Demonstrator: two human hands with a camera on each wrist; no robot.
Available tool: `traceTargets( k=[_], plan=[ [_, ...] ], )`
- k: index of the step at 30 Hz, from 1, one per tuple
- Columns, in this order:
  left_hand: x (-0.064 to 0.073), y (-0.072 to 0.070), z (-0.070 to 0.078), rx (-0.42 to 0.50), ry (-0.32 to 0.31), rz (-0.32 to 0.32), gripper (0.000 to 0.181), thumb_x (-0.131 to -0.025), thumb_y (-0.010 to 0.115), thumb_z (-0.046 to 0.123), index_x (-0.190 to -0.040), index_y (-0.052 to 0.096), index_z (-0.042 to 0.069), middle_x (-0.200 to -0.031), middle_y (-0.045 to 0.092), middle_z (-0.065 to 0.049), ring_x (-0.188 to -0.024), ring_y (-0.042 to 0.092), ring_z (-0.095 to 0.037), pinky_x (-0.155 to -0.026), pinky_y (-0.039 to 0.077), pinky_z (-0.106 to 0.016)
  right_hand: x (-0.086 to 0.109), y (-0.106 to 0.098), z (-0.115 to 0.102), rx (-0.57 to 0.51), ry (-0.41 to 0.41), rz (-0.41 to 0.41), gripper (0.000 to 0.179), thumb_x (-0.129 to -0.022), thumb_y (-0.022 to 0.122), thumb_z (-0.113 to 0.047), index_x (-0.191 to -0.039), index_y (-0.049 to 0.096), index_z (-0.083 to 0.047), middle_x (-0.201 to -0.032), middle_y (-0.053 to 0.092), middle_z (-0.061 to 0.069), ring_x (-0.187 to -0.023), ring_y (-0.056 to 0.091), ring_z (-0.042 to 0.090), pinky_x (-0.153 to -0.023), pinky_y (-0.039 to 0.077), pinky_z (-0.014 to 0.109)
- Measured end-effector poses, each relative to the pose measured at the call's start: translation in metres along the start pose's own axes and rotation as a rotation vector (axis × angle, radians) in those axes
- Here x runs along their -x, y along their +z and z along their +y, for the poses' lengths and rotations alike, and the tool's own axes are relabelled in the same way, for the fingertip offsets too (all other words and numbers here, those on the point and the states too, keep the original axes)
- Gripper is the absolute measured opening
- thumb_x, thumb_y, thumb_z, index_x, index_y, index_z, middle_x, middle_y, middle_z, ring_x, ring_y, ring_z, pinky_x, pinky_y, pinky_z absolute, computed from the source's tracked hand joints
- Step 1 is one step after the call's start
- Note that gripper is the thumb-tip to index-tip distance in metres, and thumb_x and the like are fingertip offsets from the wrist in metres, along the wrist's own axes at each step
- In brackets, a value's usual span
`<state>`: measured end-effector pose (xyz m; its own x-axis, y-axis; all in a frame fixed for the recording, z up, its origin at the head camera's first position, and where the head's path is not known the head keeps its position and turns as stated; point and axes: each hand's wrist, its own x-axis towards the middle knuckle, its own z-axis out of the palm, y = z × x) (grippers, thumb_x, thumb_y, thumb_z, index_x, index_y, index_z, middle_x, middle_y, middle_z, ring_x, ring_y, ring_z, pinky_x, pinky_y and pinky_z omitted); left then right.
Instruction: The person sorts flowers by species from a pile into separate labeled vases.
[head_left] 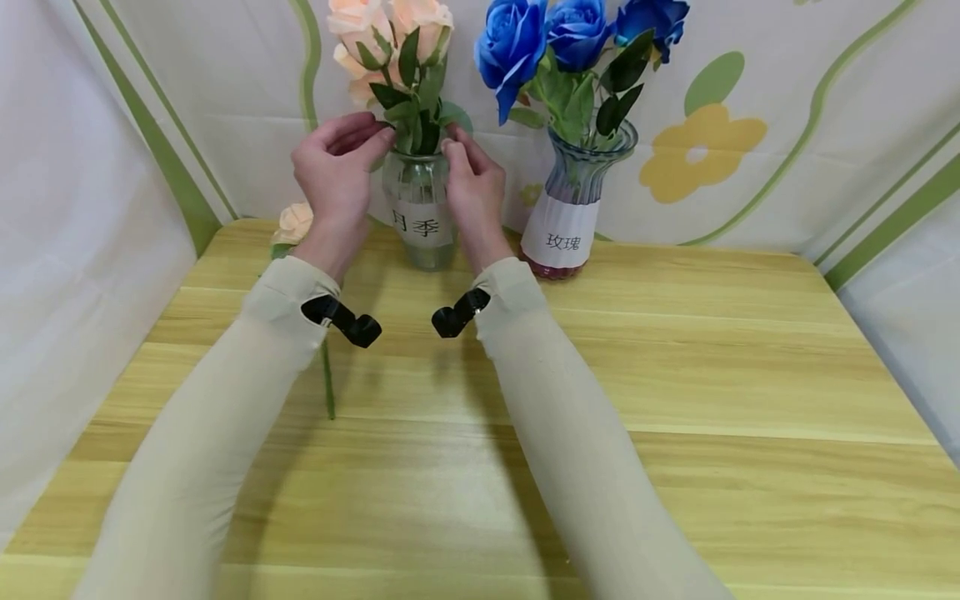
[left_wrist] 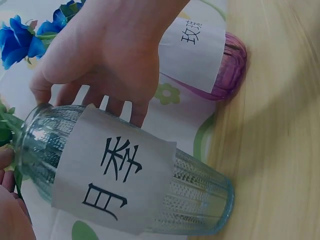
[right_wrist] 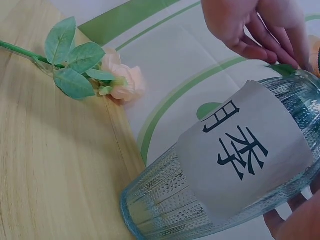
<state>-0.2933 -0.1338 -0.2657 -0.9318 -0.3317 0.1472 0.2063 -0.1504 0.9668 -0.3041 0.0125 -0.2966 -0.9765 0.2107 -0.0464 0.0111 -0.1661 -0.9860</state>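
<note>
Peach artificial roses (head_left: 420, 33) with dark green leaves stand in a clear ribbed glass vase (head_left: 418, 179), which bears a white paper label (right_wrist: 245, 150) with black characters. At the left of the rim, my left hand (head_left: 337, 162) pinches a green leaf (right_wrist: 283, 69) between thumb and fingers. My right hand (head_left: 477, 187) holds the vase's upper right side. In the left wrist view, its thumb is at the rim and its fingers reach behind the glass. The left hand shows only partly there, at the lower left edge.
One peach rose (head_left: 294, 223) lies on the wooden table (head_left: 720, 350), its stem partly under my left forearm. Blue roses (head_left: 577, 33) stand in a second labelled glass vase (head_left: 561, 233) with a pink base, right of the right hand. A flower-patterned cloth (head_left: 795, 167) hangs behind.
</note>
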Motion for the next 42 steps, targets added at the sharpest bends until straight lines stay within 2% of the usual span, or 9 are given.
traceTargets(
  k=[10, 14, 21, 23, 34, 42],
  plan=[
    [0.006, -0.032, 0.004, 0.085, 0.032, 0.077, 0.018, -0.087, 0.086, 0.007, -0.105, 0.083, 0.007, -0.095, 0.077, 0.004, -0.095, 0.070, -0.009, -0.092, 0.054, -0.025, 0.000, 0.000, -0.001, 0.001, 0.020, -0.005, 0.039, -0.107, 0.063, -0.037, -0.146, 0.063, -0.037, -0.148, 0.061, -0.025, -0.144, 0.050, -0.003, -0.122, 0.040, 0.022],
    [0.009, -0.043, 0.005, 0.099, 0.015, 0.108, 0.013, -0.086, 0.087, 0.005, -0.098, 0.083, 0.008, -0.094, 0.076, 0.004, -0.092, 0.069, -0.009, -0.092, 0.054, -0.023, 0.000, -0.002, -0.001, 0.001, 0.023, -0.005, 0.039, -0.108, 0.062, -0.038, -0.147, 0.062, -0.038, -0.148, 0.060, -0.025, -0.145, 0.049, -0.003, -0.123, 0.040, 0.023],
    [0.017, -0.069, -0.001, 0.100, -0.055, 0.167, 0.011, -0.085, 0.088, 0.007, -0.094, 0.083, 0.011, -0.088, 0.076, 0.004, -0.077, 0.067, -0.009, -0.067, 0.050, -0.019, 0.001, -0.001, -0.001, 0.015, 0.042, -0.011, 0.039, -0.108, 0.062, -0.039, -0.146, 0.062, -0.039, -0.150, 0.059, -0.025, -0.147, 0.048, -0.003, -0.125, 0.039, 0.025],
    [0.017, -0.076, -0.002, 0.097, -0.070, 0.179, 0.011, -0.085, 0.089, 0.007, -0.094, 0.083, 0.011, -0.087, 0.076, 0.004, -0.075, 0.068, -0.010, -0.064, 0.050, -0.019, 0.000, -0.001, -0.001, 0.007, 0.041, -0.011, 0.038, -0.107, 0.062, -0.039, -0.145, 0.063, -0.040, -0.149, 0.060, -0.025, -0.147, 0.048, -0.003, -0.125, 0.039, 0.025],
    [0.024, -0.107, -0.016, 0.038, -0.159, 0.200, 0.010, -0.089, 0.085, 0.008, -0.098, 0.081, 0.013, -0.093, 0.077, 0.004, -0.076, 0.071, -0.009, -0.067, 0.055, -0.018, -0.002, 0.000, -0.001, -0.028, 0.025, -0.012, 0.038, -0.107, 0.063, -0.037, -0.144, 0.065, -0.038, -0.150, 0.060, -0.023, -0.146, 0.048, -0.003, -0.124, 0.040, 0.026],
    [0.027, -0.126, -0.025, 0.029, -0.228, 0.206, 0.012, -0.091, 0.085, 0.011, -0.102, 0.081, 0.013, -0.098, 0.074, 0.005, -0.075, 0.070, -0.008, -0.066, 0.054, -0.017, -0.002, 0.000, 0.002, -0.035, 0.013, -0.019, 0.039, -0.106, 0.064, -0.037, -0.146, 0.064, -0.037, -0.150, 0.060, -0.024, -0.147, 0.047, -0.003, -0.124, 0.038, 0.024]
  ],
)
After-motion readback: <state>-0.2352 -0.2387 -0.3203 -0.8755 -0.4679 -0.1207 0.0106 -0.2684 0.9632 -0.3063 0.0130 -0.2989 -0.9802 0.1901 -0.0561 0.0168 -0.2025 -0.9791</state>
